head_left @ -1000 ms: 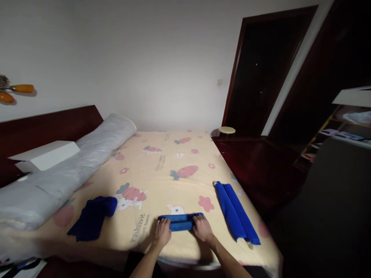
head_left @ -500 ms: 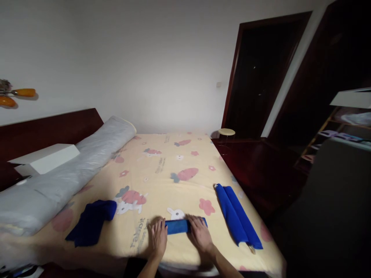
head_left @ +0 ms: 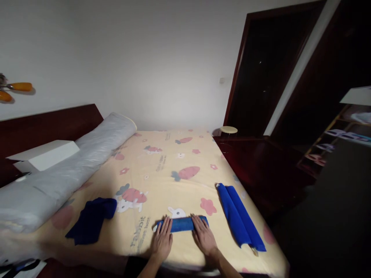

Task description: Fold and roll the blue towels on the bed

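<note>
A rolled blue towel [head_left: 182,224] lies crosswise near the front edge of the bed. My left hand [head_left: 162,237] rests flat on its left end, fingers extended. On the right end lies my right hand [head_left: 203,235], its fingers also stretched out. A small white tag shows at the towel's left tip. To the right, two long blue towel rolls [head_left: 239,218] lie side by side. Off to the left is a crumpled dark blue cloth [head_left: 92,220].
The bed [head_left: 162,185] has a cream sheet with rabbits and carrots. A grey rolled mattress [head_left: 87,166] lies along the headboard [head_left: 58,119], a white box [head_left: 48,154] on it. Beyond the bed stand a round stool [head_left: 228,130] and a shoe rack [head_left: 327,143].
My left hand has shifted right along the towel, baring its left tip. My right hand's fingers have flattened on it. The view has turned slightly; the other cloths lie still.
</note>
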The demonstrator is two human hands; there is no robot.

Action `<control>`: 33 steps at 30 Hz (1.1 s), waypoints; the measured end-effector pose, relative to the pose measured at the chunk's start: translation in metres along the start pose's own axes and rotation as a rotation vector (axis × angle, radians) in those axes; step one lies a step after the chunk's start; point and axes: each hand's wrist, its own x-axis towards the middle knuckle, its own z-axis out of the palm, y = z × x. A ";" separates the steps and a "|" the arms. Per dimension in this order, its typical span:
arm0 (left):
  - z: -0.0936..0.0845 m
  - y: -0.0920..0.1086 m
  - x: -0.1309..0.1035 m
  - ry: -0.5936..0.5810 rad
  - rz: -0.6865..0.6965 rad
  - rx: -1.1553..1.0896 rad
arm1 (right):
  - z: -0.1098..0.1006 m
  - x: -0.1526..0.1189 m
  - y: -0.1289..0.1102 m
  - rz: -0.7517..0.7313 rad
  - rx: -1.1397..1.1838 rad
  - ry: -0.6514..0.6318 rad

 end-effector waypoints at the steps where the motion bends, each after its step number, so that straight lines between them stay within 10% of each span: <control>1: -0.003 -0.008 0.000 -0.005 0.000 0.010 | -0.003 -0.002 0.008 -0.013 0.007 -0.016; 18: 0.005 -0.027 0.015 -0.157 -0.105 -0.012 | -0.005 0.012 0.022 0.032 0.091 -0.140; 33: -0.048 -0.016 0.033 -0.173 -0.303 -0.297 | -0.121 0.088 -0.007 0.217 0.070 -0.353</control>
